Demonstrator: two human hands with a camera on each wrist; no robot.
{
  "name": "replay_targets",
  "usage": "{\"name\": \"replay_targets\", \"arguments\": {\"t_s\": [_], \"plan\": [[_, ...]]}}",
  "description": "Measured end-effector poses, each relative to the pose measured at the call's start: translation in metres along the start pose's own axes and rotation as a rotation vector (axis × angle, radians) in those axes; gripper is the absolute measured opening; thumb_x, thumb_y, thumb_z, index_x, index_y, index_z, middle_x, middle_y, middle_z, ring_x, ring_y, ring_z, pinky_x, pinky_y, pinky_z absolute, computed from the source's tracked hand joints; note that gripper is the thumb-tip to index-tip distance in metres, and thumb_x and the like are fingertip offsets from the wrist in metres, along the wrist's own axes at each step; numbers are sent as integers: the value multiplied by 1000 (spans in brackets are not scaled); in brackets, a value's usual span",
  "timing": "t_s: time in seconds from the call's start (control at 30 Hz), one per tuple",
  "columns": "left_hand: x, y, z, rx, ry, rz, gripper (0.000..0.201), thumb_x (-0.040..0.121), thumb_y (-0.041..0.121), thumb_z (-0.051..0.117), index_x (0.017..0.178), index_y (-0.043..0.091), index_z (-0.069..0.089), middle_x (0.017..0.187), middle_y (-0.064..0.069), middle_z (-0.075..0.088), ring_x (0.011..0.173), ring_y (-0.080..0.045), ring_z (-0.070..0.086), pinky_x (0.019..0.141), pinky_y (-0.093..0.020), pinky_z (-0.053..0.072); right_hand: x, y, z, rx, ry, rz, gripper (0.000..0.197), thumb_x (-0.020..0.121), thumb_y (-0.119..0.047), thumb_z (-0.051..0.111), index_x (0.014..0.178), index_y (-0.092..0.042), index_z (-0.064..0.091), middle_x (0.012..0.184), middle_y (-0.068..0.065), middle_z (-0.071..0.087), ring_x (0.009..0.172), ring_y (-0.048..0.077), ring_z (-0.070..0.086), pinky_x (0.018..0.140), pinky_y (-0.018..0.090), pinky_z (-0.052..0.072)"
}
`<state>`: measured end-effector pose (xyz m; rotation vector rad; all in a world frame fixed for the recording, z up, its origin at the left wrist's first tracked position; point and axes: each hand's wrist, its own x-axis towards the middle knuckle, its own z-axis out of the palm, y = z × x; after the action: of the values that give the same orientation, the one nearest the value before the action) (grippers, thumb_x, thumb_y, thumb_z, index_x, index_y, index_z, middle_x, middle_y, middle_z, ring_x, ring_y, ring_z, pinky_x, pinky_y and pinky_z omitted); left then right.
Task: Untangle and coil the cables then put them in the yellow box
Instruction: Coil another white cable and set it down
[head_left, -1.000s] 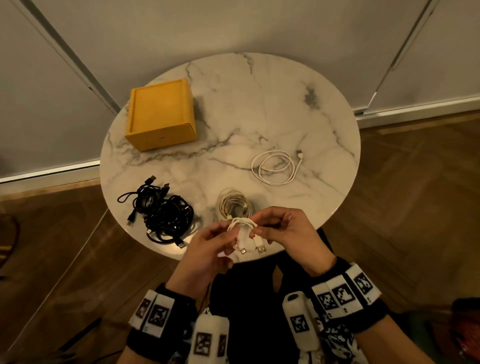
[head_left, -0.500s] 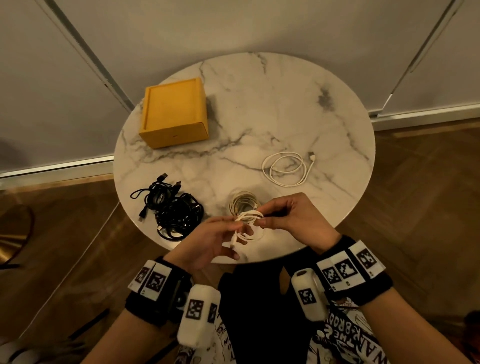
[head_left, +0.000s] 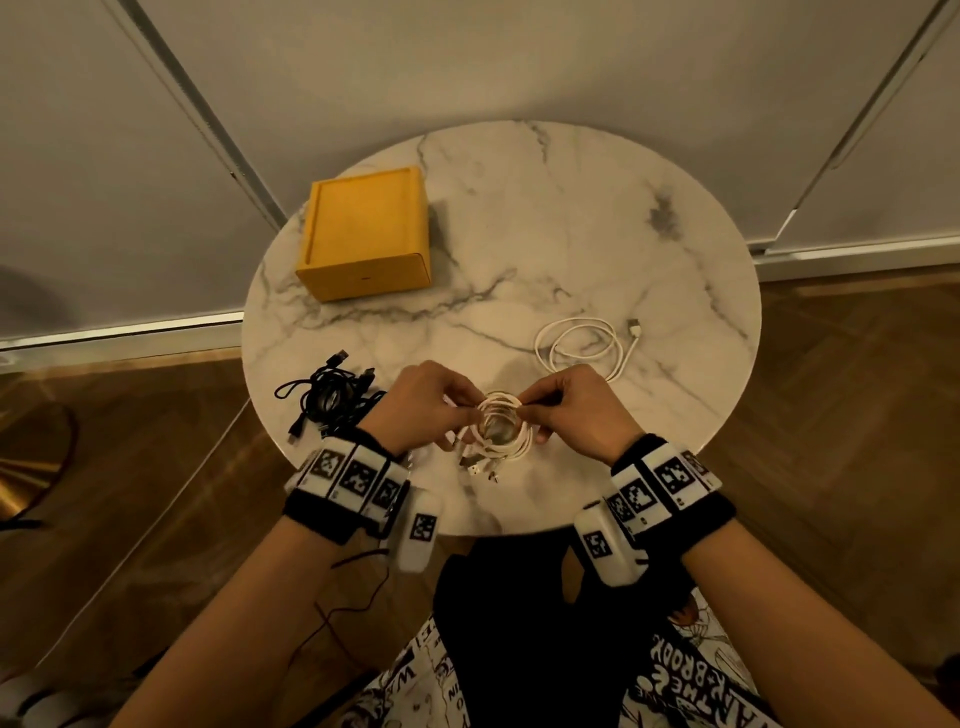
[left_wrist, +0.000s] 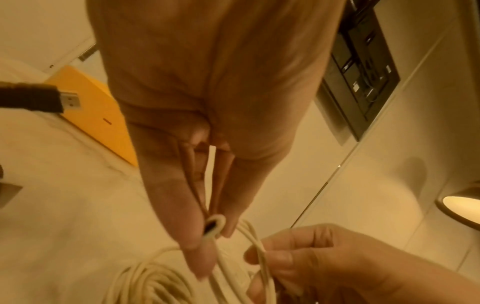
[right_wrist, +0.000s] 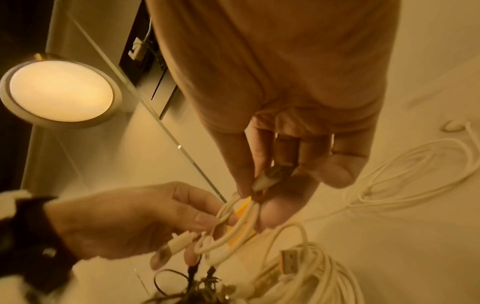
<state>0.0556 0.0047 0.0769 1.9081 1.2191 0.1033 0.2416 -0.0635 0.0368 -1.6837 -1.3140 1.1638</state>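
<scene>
Hiding part of the black cable tangle (head_left: 332, 397), left hand (head_left: 421, 402) and right hand (head_left: 582, 410) pinch white cable coil (head_left: 501, 434) between them above counter (head_left: 571, 234).

Home room, round marble side table (head_left: 597, 218), herringbone wood floor (head_left: 857, 415), lamp (right_wrist: 61, 90)

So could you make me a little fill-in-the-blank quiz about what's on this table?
1. The yellow box sits on a round ____ table.
2. Both the left hand and the right hand hold a short ____ cable.
3. Beside the left hand lies a tangled bundle of ____ cables.
4. The box's lid is ____.

Missing words: marble; white; black; closed
</scene>
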Motion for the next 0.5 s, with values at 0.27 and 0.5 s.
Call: {"name": "replay_targets", "arguments": {"t_s": [0.27, 0.5], "plan": [[27, -24, 30, 183, 152, -95, 27, 72, 36, 78, 95, 26, 69, 86, 8, 70, 77, -14, 67, 71, -37, 56, 20, 21, 12, -284, 99, 46, 13, 77, -29, 76, 83, -18, 72, 79, 1, 68, 78, 18, 64, 73, 33, 52], [24, -38, 39, -14, 322, -78, 19, 83, 34, 69, 98, 23, 67, 82, 8, 61, 87, -16, 59, 81, -35, 48, 24, 33, 8, -7, 111, 81, 16, 85, -27, 69, 77, -15, 65, 72, 5, 68, 64, 18, 64, 66, 35, 54]]}}
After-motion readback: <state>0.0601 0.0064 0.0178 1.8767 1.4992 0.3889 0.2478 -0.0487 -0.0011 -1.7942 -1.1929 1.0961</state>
